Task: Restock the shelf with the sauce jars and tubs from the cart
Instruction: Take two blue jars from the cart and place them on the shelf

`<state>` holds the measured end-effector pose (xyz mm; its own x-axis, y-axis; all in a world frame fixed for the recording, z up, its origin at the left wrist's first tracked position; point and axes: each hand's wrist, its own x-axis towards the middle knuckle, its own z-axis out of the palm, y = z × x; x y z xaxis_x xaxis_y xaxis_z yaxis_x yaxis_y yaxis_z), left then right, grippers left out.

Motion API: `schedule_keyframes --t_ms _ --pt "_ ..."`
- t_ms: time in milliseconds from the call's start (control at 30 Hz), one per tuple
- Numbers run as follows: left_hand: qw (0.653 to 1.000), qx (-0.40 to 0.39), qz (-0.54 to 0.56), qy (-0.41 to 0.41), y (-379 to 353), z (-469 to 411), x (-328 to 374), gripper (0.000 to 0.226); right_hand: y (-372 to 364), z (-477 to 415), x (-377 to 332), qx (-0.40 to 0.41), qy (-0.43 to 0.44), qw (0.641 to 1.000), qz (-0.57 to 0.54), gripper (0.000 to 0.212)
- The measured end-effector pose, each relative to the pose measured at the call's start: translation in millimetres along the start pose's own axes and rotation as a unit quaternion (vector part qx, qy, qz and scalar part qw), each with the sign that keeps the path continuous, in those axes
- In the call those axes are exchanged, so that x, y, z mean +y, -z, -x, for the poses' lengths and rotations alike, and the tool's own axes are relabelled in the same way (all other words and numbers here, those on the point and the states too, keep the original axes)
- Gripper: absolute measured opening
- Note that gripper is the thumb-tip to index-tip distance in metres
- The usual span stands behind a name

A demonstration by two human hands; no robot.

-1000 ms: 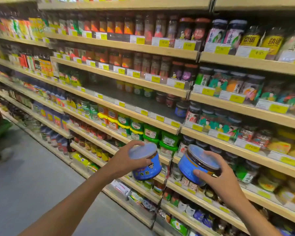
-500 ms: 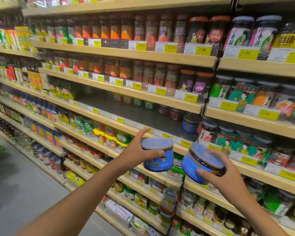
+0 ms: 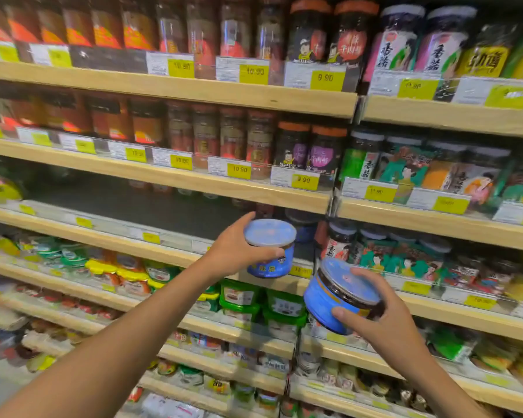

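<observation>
My left hand [image 3: 236,245] grips a blue sauce tub [image 3: 271,248] with a pale lid, held upright at the front edge of a mostly bare dark shelf [image 3: 109,233]. Lower and to the right, my right hand [image 3: 381,315] holds a second blue tub [image 3: 335,292], tilted with its lid facing up and left. A similar blue tub [image 3: 304,227] stands at the back right of that shelf, partly hidden behind the left-hand tub.
Wooden shelves with yellow price tags fill the view. Tall red and dark sauce jars [image 3: 233,137] line the rows above. Green-lidded tubs [image 3: 239,294] sit on the shelf below. Jars with colourful labels [image 3: 405,164] crowd the right bay. The cart is out of view.
The view has closed in on the shelves. My left hand has lifted its blue tub up to the edge of the bare shelf. My right hand's tub stays lower, tilted.
</observation>
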<state>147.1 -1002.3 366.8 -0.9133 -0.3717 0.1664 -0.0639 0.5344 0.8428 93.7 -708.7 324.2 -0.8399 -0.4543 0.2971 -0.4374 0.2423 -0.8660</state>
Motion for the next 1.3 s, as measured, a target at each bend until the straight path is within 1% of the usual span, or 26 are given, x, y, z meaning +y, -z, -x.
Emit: schedule_keyframes --t_ms 100,167,200,267,300,367,433,467,533,567,600,633,733,767,800,867,900,933,1000,1067,1133,1167,1200,1233,1267,1300 --pt "1.000 -0.014 -0.013 -0.004 -5 -31 -1 0.102 -2 6 -1 0.035 -0.013 0.999 0.004 0.070" --pt "0.999 -0.027 -0.023 0.011 -8 -53 -5 0.095 -5 10 -3 0.055 -0.028 0.998 0.006 0.071" --pt "0.999 -0.034 -0.032 0.015 -10 -64 -7 0.087 -7 13 -5 0.065 -0.035 0.997 0.005 0.071" --pt "0.996 -0.055 -0.055 0.037 -17 -82 -10 0.058 -12 19 -10 0.090 -0.046 0.995 0.004 0.069" --pt "0.995 -0.064 -0.063 0.043 -19 -87 -7 0.051 -15 22 -12 0.104 -0.052 0.993 0.001 0.068" --pt "0.991 -0.095 -0.082 0.054 -24 -98 -7 0.058 -21 28 -17 0.128 -0.066 0.990 -0.004 0.065" --pt "0.983 -0.139 -0.101 0.061 -31 -110 -13 0.047 -27 34 -20 0.148 -0.078 0.986 0.005 0.064" --pt "0.979 -0.167 -0.097 0.068 -34 -116 -17 0.051 -30 37 -22 0.156 -0.083 0.984 0.014 0.065" --pt "0.973 -0.200 -0.097 0.068 -38 -123 -24 0.081 -35 43 -24 0.174 -0.091 0.980 0.026 0.066" --pt "0.971 -0.212 -0.095 0.064 -41 -126 -27 0.093 -37 45 -24 0.182 -0.097 0.978 0.026 0.066" --pt "0.968 -0.226 -0.093 0.063 -46 -130 -30 0.099 -39 47 -25 0.190 -0.100 0.976 0.025 0.067" --pt "0.964 -0.241 -0.094 0.065 -49 -132 -30 0.098 -42 49 -26 0.195 -0.101 0.975 0.026 0.067" --pt "0.952 -0.282 -0.108 0.049 -51 -130 -28 0.072 -50 51 -27 0.202 -0.102 0.973 0.034 0.067" --pt "0.949 -0.286 -0.128 0.040 -52 -132 -29 0.069 -53 51 -28 0.206 -0.104 0.972 0.035 0.068" --pt "0.944 -0.289 -0.154 0.032 -54 -133 -32 0.071 -56 50 -29 0.210 -0.105 0.971 0.036 0.067" --pt "0.930 -0.297 -0.217 0.015 -52 -132 -34 0.084 -61 48 -31 0.212 -0.108 0.971 0.040 0.066" --pt "0.924 -0.303 -0.232 0.004 -49 -130 -33 0.086 -63 47 -33 0.212 -0.108 0.970 0.045 0.065" --pt "0.922 -0.314 -0.227 0.002 -47 -130 -32 0.085 -65 46 -34 0.213 -0.108 0.970 0.050 0.066" --pt "0.926 -0.331 -0.183 -0.011 -39 -128 -29 0.081 -69 41 -37 0.213 -0.101 0.970 0.060 0.067" --pt "0.936 -0.309 -0.166 -0.026 -31 -124 -29 0.067 -72 35 -39 0.208 -0.096 0.971 0.068 0.066" --pt "0.952 -0.235 -0.185 -0.066 -22 -120 -37 0.055 -75 27 -41 0.201 -0.095 0.973 0.065 0.065" --pt "0.962 -0.181 -0.182 -0.097 -17 -116 -41 0.051 -77 22 -41 0.198 -0.094 0.974 0.062 0.065" --pt "0.968 -0.131 -0.161 -0.140 -16 -113 -48 0.042 -78 17 -41 0.195 -0.095 0.974 0.061 0.067" --pt "0.971 -0.095 -0.114 -0.186 -11 -104 -53 0.026 -80 11 -41 0.194 -0.098 0.974 0.064 0.071" --pt "0.969 -0.083 -0.053 -0.228 -8 -95 -57 0.013 -82 4 -41 0.196 -0.103 0.973 0.064 0.077" --pt "0.961 -0.092 -0.001 -0.261 -6 -85 -60 0.014 -85 -5 -41 0.199 -0.110 0.972 0.059 0.083"
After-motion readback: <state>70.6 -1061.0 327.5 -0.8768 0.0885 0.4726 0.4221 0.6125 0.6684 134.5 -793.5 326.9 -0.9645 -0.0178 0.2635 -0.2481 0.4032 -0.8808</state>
